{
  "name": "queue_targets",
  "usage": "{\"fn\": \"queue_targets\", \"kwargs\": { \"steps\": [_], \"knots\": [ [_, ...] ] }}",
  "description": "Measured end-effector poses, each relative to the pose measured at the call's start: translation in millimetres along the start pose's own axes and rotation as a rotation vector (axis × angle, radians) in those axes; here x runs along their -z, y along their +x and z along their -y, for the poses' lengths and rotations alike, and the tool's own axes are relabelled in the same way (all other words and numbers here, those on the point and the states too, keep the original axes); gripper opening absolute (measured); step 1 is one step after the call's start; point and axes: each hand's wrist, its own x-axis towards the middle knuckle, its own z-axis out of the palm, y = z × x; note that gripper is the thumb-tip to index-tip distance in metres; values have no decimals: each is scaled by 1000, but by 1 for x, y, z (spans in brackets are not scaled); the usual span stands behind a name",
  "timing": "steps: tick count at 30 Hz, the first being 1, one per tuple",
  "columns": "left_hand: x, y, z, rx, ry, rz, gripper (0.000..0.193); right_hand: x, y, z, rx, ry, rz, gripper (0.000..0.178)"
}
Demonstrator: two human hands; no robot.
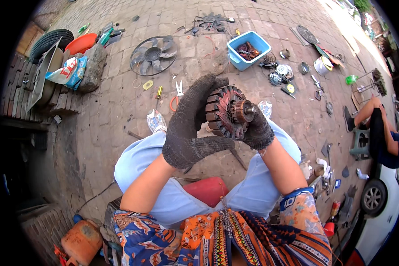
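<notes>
A motor rotor (226, 111), its slotted iron core wound with reddish copper wire and a stub shaft at its face, sits up in front of the seated person, above the knees. Both hands wear dark knitted gloves. The left hand (190, 126) wraps over the core from nine o'clock, fingers curled across the top and side. The right hand (258, 131) cups it from four o'clock, closed against the lower rim, its fingertips hidden behind the part.

On the brick pavement beyond, at twelve o'clock of the rotor, lies a pair of orange-handled scissors (177, 95), with a yellow-handled screwdriver (158, 95) just beside it at eleven. Farther out at eleven rests a grey fan blade in a wire ring (154, 55). At one o'clock stands a blue plastic tub (249, 49) holding reddish scrap, with small motor parts (279, 73) scattered beside it. At three o'clock, well apart, another person (381, 131) sits on a low stool.
</notes>
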Motion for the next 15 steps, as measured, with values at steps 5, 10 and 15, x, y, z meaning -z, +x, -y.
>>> {"fn": "queue_targets", "kwargs": {
  "steps": [5,10,15],
  "knots": [
    [4,7,-1,17,-88,73,99,3,1,0,90,-293,-13,48],
    [3,7,-1,69,-116,96,91,4,1,-1,123,-442,-75,38],
    [9,7,6,89,-158,115,87,7,-1,0,98,-488,-51,40]
  ]
}}
